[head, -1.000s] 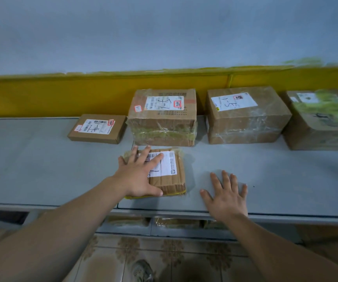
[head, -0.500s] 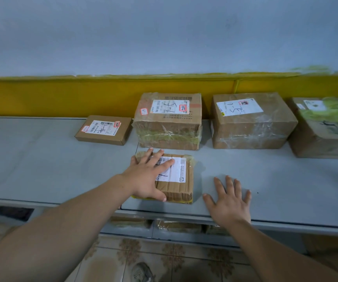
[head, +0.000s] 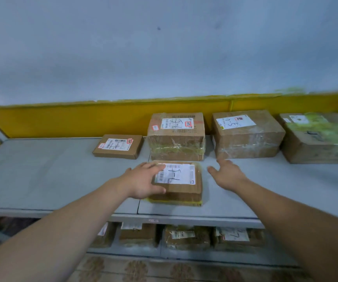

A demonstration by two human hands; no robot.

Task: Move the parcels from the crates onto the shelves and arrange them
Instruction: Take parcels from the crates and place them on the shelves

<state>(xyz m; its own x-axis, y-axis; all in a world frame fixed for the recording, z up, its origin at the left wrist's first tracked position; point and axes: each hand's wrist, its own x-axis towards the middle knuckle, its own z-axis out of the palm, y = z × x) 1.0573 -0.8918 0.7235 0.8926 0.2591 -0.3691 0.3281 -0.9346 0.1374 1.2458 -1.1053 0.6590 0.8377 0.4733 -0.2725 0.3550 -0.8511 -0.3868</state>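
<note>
left hand (head: 141, 182) lies flat on the small taped parcel (head: 182, 186), fingers straight over its top left part and reaching the label, thumb along the near left corner; it presses down and curls round nothing. most of the parcel lies to the right of this hand, on the shelf (head: 52, 180) close to the front edge. its far edge sits just in front of the taller box (head: 176, 139), and i cannot tell whether the two touch. its long axis seems to run away from me toward the wall, though the wide lens leaves that unsure. my right hand (head: 228, 176) hovers loose and empty on the other side of the parcel, near its far right corner but apart from it. so the left hand is the one on the job. i judge the next move to be a small nudge or a squaring turn, and the right hand would have to close in on the free right edge to steady it. further left of my grip lies a flat box (head: 118, 146).
</note>
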